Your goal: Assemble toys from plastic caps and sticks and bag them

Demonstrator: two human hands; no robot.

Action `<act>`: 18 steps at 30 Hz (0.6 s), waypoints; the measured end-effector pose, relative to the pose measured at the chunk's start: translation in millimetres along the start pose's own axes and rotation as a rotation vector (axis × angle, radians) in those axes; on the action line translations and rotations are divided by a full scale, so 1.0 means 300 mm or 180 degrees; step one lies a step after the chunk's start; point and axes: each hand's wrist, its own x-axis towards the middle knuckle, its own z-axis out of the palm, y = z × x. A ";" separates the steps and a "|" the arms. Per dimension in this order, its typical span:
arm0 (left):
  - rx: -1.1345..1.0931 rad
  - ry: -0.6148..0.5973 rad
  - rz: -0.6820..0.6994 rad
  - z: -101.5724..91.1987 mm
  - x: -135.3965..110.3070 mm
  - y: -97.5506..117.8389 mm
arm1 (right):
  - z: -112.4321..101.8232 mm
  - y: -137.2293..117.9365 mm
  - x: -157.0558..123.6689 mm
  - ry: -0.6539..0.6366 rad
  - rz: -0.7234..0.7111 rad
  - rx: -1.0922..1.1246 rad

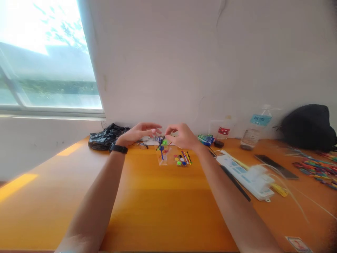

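My left hand (142, 133), with a black band on its wrist, reaches over the far part of the table with fingers stretched and apart. Opposite it, my right hand (183, 136) is closed in a pinch, thumb against forefinger. A small dark piece seems to be at its fingertips, too small to name. Just below the fingers lies a clear plastic bag (162, 162) with small blue, green and red plastic parts in and around it. To its right are several coloured discs (179, 163) and a few thin coloured plastic sticks (186, 158).
A black plastic bag (106, 137) lies at the back left, near eyeglasses (143, 145). On the right are a white power strip (244, 177), a phone (276, 166), a water bottle (254, 130), a black bag (308, 127) and coloured cords (317, 170). A wall bounds the back.
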 end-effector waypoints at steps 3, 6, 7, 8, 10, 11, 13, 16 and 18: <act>-0.0002 -0.0208 -0.0191 0.012 -0.004 0.020 | 0.006 0.022 -0.004 -0.0367 0.0131 0.0164; 0.0103 -0.0238 -0.0267 0.021 -0.002 0.031 | -0.004 0.020 -0.001 -0.0242 0.0053 0.0154; 0.0135 -0.0236 -0.0262 0.023 0.001 0.032 | -0.010 0.015 0.000 -0.0221 0.0028 0.0133; 0.0170 -0.0240 -0.0257 0.024 0.003 0.033 | -0.017 0.009 0.001 -0.0191 0.0015 0.0112; 0.0303 -0.0192 -0.0250 0.024 0.009 0.032 | -0.031 0.001 0.003 -0.0125 0.0019 0.0110; 0.0394 -0.0133 -0.0250 0.024 0.011 0.031 | -0.037 0.000 0.003 -0.0087 0.0027 0.0147; 0.0529 0.0019 -0.0231 0.024 0.016 0.029 | -0.047 0.005 0.002 -0.0022 0.0044 0.0296; 0.0480 0.0206 -0.0180 0.024 0.023 0.028 | -0.060 0.025 -0.003 -0.0074 0.0155 0.0559; 0.0430 0.0299 -0.0153 0.025 0.026 0.029 | -0.065 0.040 -0.005 -0.0259 0.0268 0.0628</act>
